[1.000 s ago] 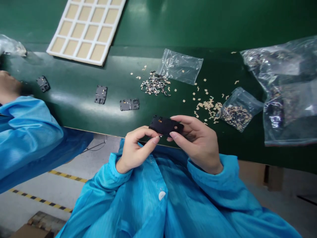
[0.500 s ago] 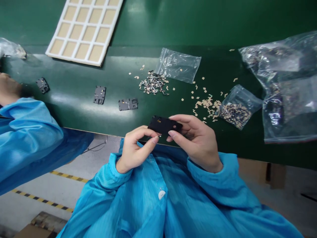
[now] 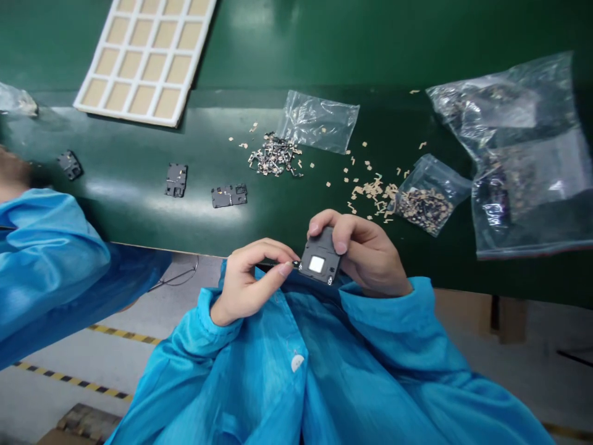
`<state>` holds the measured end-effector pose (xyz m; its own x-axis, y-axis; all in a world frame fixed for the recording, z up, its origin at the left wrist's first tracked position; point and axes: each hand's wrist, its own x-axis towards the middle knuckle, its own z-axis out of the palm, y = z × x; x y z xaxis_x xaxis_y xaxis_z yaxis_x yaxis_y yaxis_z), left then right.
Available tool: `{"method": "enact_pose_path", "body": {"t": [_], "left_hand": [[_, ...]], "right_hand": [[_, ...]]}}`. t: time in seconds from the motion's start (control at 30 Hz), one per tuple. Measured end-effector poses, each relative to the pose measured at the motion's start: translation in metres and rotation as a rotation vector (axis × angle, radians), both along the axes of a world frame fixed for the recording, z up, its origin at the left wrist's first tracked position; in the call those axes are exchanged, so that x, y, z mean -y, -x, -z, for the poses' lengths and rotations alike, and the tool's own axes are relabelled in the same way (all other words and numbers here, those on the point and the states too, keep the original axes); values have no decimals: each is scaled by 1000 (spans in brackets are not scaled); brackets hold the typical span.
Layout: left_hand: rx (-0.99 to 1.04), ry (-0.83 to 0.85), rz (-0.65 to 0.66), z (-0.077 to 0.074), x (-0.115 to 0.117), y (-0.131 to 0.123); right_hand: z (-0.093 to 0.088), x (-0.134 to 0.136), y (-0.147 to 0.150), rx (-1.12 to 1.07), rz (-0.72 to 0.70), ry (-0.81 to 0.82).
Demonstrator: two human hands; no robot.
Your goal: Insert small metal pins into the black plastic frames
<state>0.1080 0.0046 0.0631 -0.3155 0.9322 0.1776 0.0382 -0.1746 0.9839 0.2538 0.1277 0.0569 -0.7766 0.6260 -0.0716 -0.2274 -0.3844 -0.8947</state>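
Observation:
My right hand (image 3: 365,252) grips a dark grey plastic module (image 3: 319,254) between thumb and fingers. The module now shows a white square window in its middle and small metal points at its corners. My left hand (image 3: 250,281) sits just to its left, with thumb and forefinger pinching a thin dark strip (image 3: 278,265). The strip's tip reaches the module's left edge. I cannot tell exactly what the strip is. Below both hands lies the front of my blue smock (image 3: 259,371).
On the green bench (image 3: 115,216) lie several dark frames (image 3: 176,180), a heap of small metal parts (image 3: 274,156) and scattered beige bits (image 3: 370,190). Plastic bags (image 3: 317,122) (image 3: 426,196) (image 3: 519,154) and a white tray (image 3: 146,62) are nearby. A co-worker's blue sleeve (image 3: 46,259) is at left.
The module has turned over and now stands more upright, showing its white window instead of its black face. My right hand has shifted its grip. The whole view has slid slightly left.

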Motion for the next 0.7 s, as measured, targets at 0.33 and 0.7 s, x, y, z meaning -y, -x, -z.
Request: {"method": "enact_pose_path", "body": {"t": [0.33,0.7], "left_hand": [[167,193,103,-3,-4,-3],[-82,48,-86,3,-4,-8]], "right_hand": [[-14,-2,-5,150,-84,-251],[-12,15,-1,360,-12,-300]]}}
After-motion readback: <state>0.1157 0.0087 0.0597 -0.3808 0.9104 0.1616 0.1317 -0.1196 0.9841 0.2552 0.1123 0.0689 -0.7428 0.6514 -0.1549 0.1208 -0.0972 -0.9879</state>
